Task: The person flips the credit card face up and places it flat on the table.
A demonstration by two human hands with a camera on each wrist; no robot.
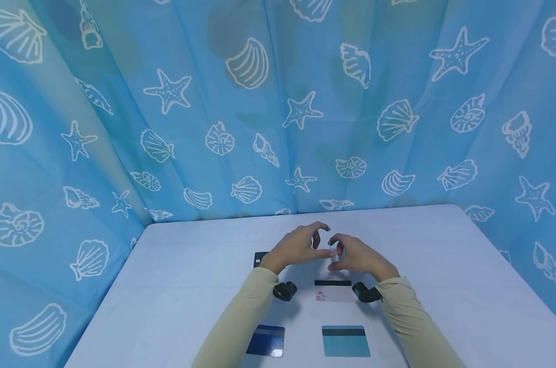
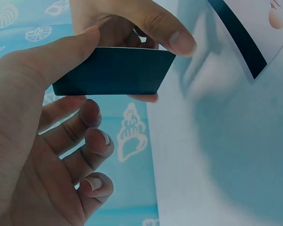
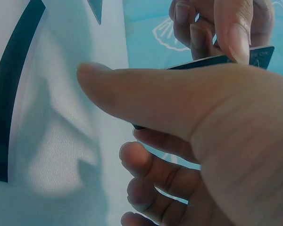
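A dark bank-type card (image 2: 118,73) is held up between both hands over the table. My left hand (image 1: 298,246) pinches one end of it, thumb above and index finger below. At the other end my right hand (image 1: 358,255) grips it between thumb and fingers. Seen in the head view, the card is nearly edge-on and shows as a thin sliver. In the right wrist view the right thumb covers most of the card (image 3: 262,57). A pale card with a black stripe (image 1: 333,292) lies on the table just below the hands.
A black card (image 1: 259,258) lies partly hidden behind the left hand. Nearer on the white table (image 1: 190,286) lie a dark blue card (image 1: 273,343), partly behind the left sleeve, and a teal card (image 1: 346,342). A shell-patterned blue curtain (image 1: 278,128) hangs behind.
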